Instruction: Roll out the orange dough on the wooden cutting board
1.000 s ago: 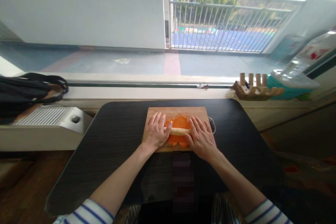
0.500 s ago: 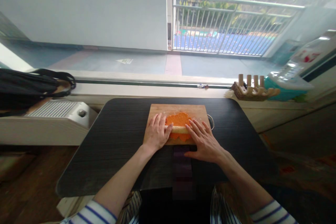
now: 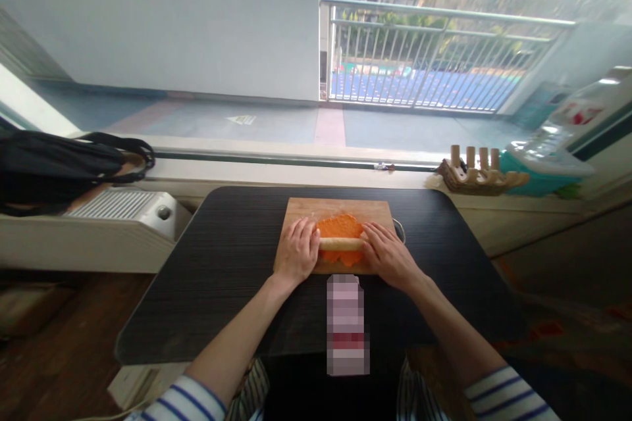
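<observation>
A pale wooden rolling pin (image 3: 340,244) lies crosswise over a flattened sheet of orange dough (image 3: 338,224). Under the dough is a wooden cutting board (image 3: 340,205) with a metal ring handle at its right side. My left hand (image 3: 298,250) is closed over the pin's left end, its thumb and fingers close together. Over the right end, my right hand (image 3: 390,253) is closed in the same way. Both ends of the pin are hidden under the hands. Ragged dough edges show on the near side of the pin.
The board rests on a dark table (image 3: 217,263). A pixelated pinkish shape (image 3: 345,322) lies at the near edge. Along the windowsill are a black bag (image 3: 64,168), a wooden rack with pegs (image 3: 478,174), a teal container (image 3: 543,174) and a clear bottle (image 3: 567,115).
My right hand has drawn its fingers and thumb in around the pin's right end; before, they were spread. My left hand has closed in too. The near-edge shape has turned from dark to pinkish.
</observation>
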Tool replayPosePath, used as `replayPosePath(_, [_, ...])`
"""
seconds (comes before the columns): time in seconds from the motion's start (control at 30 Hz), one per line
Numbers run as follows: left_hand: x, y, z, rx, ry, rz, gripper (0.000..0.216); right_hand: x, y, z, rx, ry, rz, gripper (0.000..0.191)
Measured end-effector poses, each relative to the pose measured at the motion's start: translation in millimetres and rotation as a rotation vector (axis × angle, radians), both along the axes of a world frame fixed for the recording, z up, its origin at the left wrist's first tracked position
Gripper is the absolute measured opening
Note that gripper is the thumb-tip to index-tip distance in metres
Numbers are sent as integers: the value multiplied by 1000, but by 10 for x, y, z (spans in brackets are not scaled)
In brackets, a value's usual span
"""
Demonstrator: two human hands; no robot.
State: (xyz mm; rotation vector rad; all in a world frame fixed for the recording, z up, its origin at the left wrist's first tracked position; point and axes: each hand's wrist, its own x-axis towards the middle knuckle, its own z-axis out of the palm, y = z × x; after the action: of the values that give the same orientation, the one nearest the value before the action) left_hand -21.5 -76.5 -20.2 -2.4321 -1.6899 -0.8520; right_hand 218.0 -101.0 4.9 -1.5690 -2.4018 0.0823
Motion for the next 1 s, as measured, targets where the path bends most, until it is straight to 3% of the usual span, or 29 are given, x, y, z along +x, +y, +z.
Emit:
replayPosePath(0.6, [120, 387, 40, 24, 7, 161, 40, -142, 443, -118, 124, -38, -223, 42])
replayPosePath(0.9, [136, 685, 98, 42, 10, 162, 37, -174, 718, -80, 95, -9, -300, 38])
replayPosePath(1.0, [133, 672, 131, 76, 14, 122, 36, -186, 742, -70, 71, -19, -330, 39])
